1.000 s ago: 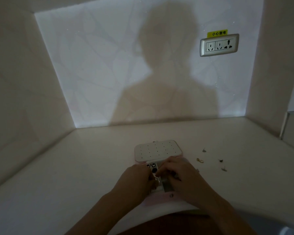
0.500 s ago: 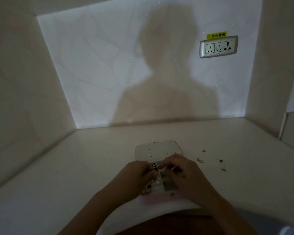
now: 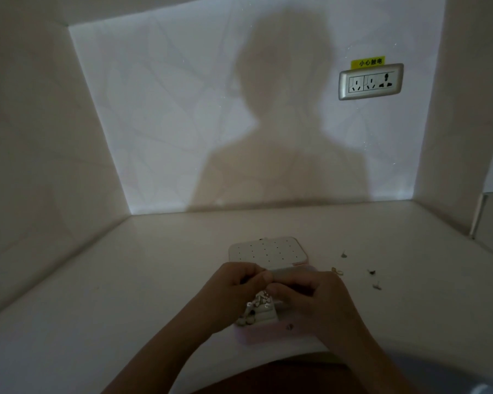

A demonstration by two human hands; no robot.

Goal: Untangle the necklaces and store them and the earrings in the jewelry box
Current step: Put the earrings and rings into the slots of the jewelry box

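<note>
- Silvery necklace tangle (image 3: 260, 304) hangs between my hands, just over the pink jewelry box (image 3: 268, 335), lid open.
- Left hand (image 3: 236, 282) fingers curled, pinching the tangle.
- Right hand (image 3: 313, 300) curled too, pinching same tangle.
- Earrings (image 3: 371, 272) loose on table (image 3: 125, 280), right of box, apart from my right hand.

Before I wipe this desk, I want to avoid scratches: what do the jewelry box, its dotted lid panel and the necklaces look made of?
The jewelry box looks like pale pink plastic or faux leather, matte, with smooth rounded corners; the dim light leaves it open. The dotted lid panel is white and matte, perhaps foam or plastic, with rows of small holes. The necklaces look like silvery metal, judging by their bright glints.
</note>
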